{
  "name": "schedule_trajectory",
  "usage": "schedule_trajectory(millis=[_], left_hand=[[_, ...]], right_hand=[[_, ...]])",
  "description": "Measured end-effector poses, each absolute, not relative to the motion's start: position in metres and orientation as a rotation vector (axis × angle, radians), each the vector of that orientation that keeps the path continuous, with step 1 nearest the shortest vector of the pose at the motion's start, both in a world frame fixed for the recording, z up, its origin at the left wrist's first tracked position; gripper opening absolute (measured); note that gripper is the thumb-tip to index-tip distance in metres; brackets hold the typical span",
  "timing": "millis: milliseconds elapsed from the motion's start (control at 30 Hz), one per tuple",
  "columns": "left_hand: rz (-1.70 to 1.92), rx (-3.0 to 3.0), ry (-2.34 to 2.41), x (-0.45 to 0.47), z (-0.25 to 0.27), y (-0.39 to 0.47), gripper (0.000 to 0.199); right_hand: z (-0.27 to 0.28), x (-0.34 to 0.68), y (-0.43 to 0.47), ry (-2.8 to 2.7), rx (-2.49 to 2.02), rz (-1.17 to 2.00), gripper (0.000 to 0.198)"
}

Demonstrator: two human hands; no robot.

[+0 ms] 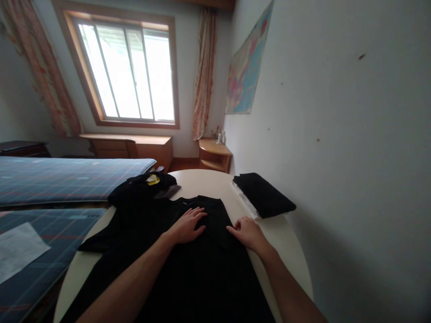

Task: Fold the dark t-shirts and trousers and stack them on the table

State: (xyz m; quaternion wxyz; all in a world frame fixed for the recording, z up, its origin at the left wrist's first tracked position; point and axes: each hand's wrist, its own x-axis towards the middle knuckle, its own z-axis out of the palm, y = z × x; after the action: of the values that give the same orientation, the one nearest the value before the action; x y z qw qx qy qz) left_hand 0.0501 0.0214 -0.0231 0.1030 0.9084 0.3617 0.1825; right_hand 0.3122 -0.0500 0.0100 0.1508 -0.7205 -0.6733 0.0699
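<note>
A black T-shirt (205,278) lies spread over the round cream table (296,260), its neckline toward the far side. My left hand (188,225) rests flat on the upper part of the shirt, fingers stretched out. At the shirt's right edge, by the sleeve, my right hand (247,232) has its fingers curled, with thumb and forefinger closed on the black cloth. The left sleeve (101,240) reaches out toward the table's left edge. The shirt's lower part runs out of view beneath my forearms.
A folded black garment (264,195) on clear plastic packaging sits at the far right, near the wall. Bunched black clothing (138,190) with a yellow patch lies at the far left. Beside the table are plaid mattresses (74,181) and a paper sheet (20,249).
</note>
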Motion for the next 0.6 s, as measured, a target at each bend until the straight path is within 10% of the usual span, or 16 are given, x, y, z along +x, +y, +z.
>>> schedule_trajectory(millis=[267, 600], left_hand=[[0.458, 2.679, 0.958, 0.054, -0.019, 0.016, 0.057], [0.812, 2.642, 0.864, 0.063, -0.017, 0.016, 0.045]], right_hand=[[0.015, 0.299, -0.057, -1.788, -1.907, 0.498, 0.013], [0.026, 0.272, -0.071, -1.691, -1.517, 0.653, 0.033]])
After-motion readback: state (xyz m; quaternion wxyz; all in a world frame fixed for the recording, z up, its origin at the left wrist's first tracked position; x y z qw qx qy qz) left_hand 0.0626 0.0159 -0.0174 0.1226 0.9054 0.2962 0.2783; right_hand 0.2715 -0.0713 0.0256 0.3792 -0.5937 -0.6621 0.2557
